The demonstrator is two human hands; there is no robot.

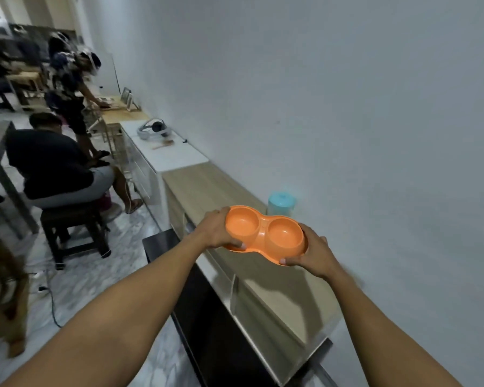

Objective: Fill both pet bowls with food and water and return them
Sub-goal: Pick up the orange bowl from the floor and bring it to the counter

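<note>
Forearms reach forward from the bottom corners toward a light wooden worktop (221,191) that runs along a plain pale wall (347,107). Left hand (217,231) grips the left end of an orange double pet bowl (264,233), thumb lying along the near rim and fingers (223,212) curled round the far edge. Right hand (315,252) grips the right end the same way, thumb pressed on the near rim, the rest of its fingers wrapped out of sight beneath. The bowl is held between both hands over the worktop, slightly tilted, and a broad shadow falls on the wood nearer the camera; whether its base touches the wood cannot be told. Both round wells show bare orange plastic. Just behind the bowl, against the wall, stands a translucent container with a light blue lid (281,203). Below the worktop's front edge is a dark panel (207,317), and a marbled floor (101,275) with a cable (52,305) lies to the left, where a blurred brown shape (3,289) sits at the frame edge. Further along, a white cabinet (173,155) adjoins the worktop and carries a pale headset (153,129). Beside it a person in a dark shirt (48,160) sits on a dark stool (73,227), and beyond them a second person (70,88) stands bent over a wooden table (123,114).
</note>
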